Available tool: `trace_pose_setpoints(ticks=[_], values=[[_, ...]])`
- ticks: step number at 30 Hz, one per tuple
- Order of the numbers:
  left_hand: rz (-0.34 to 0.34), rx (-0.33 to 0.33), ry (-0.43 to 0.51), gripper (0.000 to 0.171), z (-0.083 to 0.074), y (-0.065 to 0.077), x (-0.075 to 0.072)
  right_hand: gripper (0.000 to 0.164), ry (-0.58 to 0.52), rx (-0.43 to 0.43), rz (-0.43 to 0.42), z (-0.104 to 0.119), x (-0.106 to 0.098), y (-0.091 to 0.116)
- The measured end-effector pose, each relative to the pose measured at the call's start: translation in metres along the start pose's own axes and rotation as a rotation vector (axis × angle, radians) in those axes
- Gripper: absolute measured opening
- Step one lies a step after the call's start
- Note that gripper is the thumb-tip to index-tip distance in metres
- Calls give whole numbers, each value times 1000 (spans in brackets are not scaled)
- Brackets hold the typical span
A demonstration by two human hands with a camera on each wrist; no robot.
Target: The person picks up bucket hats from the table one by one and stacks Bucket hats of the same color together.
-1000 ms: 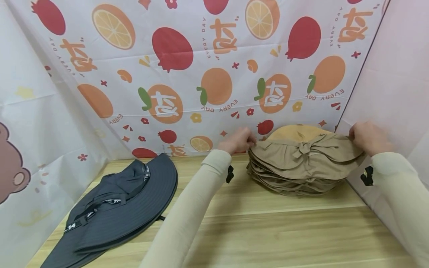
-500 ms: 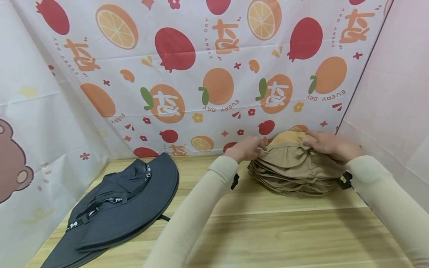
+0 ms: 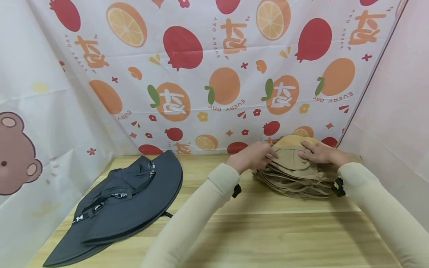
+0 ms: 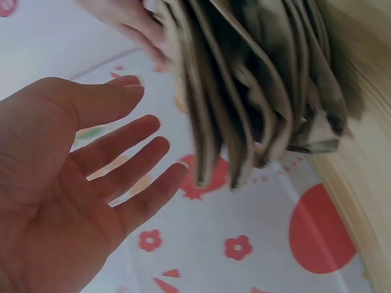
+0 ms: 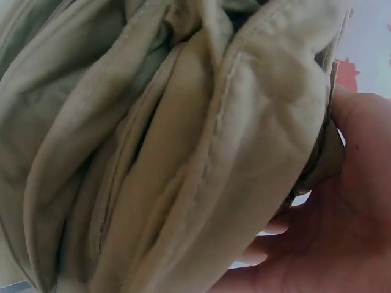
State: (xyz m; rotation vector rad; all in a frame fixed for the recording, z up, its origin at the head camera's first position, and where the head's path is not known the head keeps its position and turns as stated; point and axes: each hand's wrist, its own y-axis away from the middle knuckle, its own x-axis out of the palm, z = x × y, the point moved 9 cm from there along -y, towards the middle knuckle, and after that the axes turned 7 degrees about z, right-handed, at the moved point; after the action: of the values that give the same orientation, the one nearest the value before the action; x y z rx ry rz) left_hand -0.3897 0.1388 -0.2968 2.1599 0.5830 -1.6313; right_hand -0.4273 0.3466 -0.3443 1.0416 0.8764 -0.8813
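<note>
A stack of khaki sun hats (image 3: 298,184) with wavy brims sits at the right back of the table, a yellowish crown patch showing on top. My left hand (image 3: 253,155) is at the stack's left edge. In the left wrist view that hand (image 4: 91,183) has spread, relaxed fingers, apart from the layered brims (image 4: 269,85). My right hand (image 3: 321,152) rests on top of the stack with extended fingers. The right wrist view shows folded khaki cloth (image 5: 183,183) beside the right hand (image 5: 330,238); its fingertips are partly hidden behind the cloth.
Dark blue-grey bucket hats (image 3: 134,208), overlapping, lie at the left of the wooden table (image 3: 268,234). A fruit-printed curtain (image 3: 207,123) stands behind, close to the khaki stack. A pale side curtain (image 3: 392,137) borders the right.
My right hand has moved left from the stack's right edge onto its top. My left hand has shifted slightly right. The bow on the top hat is no longer visible.
</note>
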Motion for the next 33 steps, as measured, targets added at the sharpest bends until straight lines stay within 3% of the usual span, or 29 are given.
trace_pose_setpoints(ticks=[6,12,16,20,25,29,33], values=[[-45,51,-14,32,-12,41,-3,89,47,52,25,-3,5,0],[-169,47,13,31,12,109,-10,93,84,55,-15,-1,1,-1],[-185,-58,45,35,41,161,-12,86,105,59,-72,16,-7,12],[-192,-205,51,37,71,210,-14,78,138,59,-195,44,-16,26],[-179,-347,80,39,103,257,-12,65,166,-118,-340,113,-15,43],[-122,-468,122,45,129,294,-7,57,106,-317,-300,165,1,54],[-93,-572,119,51,158,335,-5,54,38,-415,-210,197,17,57]])
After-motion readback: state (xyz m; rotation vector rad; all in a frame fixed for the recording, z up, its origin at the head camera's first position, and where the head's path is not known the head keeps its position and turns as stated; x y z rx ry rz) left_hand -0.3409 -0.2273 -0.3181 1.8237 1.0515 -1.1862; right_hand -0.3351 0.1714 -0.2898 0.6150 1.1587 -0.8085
